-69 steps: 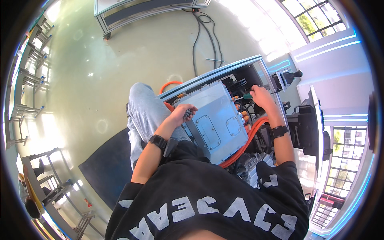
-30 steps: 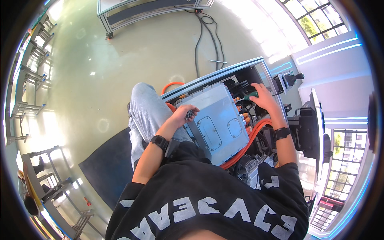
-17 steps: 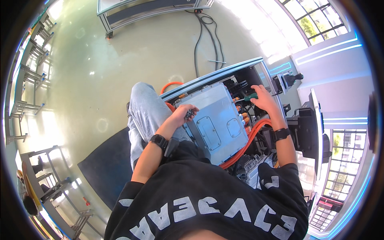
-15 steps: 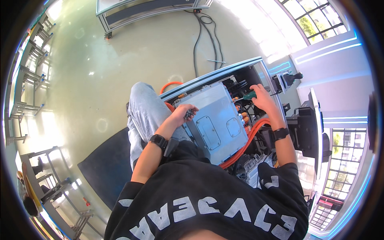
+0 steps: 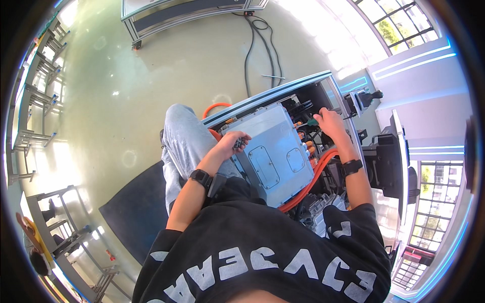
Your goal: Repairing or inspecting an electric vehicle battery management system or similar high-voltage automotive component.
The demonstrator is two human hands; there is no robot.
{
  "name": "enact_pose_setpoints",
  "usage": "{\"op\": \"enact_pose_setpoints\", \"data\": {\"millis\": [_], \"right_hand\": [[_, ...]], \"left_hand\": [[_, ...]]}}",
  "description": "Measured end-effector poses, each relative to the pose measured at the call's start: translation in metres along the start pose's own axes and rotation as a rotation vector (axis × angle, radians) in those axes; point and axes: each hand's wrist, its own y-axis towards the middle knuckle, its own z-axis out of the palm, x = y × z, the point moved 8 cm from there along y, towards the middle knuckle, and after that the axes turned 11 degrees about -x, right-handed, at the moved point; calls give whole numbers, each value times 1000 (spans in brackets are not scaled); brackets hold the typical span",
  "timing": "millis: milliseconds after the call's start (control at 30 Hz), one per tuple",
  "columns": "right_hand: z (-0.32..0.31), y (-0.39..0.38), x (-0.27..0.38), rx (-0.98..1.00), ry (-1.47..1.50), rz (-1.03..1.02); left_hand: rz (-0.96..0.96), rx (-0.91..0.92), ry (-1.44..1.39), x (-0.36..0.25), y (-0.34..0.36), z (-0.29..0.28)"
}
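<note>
My right hand [image 5: 331, 123] is closed round the green handle of a screwdriver [image 5: 312, 122]. Its shaft points left, at the orange connectors [image 5: 306, 145] along the right side of a silver metal box [image 5: 273, 149]. In my left hand [image 5: 233, 143], the fingers curl over several small dark metal pieces that look like screws [image 5: 239, 144]. That hand rests at the left edge of the box. Two plates with screws sit on the box's top. The screwdriver's tip is too small to make out against the connectors.
Thick orange cables [image 5: 317, 178] bend along the box's right side. An aluminium frame rail [image 5: 268, 96] runs beyond the box. A lever unit [image 5: 365, 101] and a monitor [image 5: 391, 156] stand to the right. Black cables [image 5: 247, 60] lie on the floor, near a wheeled bench [image 5: 192, 22].
My right hand has shifted slightly and its fingers have closed further over the screwdriver handle. The left hand stays in place. At far left, a person's head and arm have moved.
</note>
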Motion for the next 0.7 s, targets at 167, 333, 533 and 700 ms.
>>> {"op": "enact_pose_setpoints", "data": {"millis": [167, 333, 533, 700], "right_hand": [[-1, -3, -10, 3, 10, 37], [6, 0, -3, 33, 1, -26], [3, -2, -2, 32, 20, -9], [16, -2, 8, 84, -39, -258]], "left_hand": [[17, 6, -7, 0, 0, -1], [7, 1, -7, -1, -2, 0], [26, -10, -13, -3, -5, -3], [21, 16, -12, -2, -1, 1]]}}
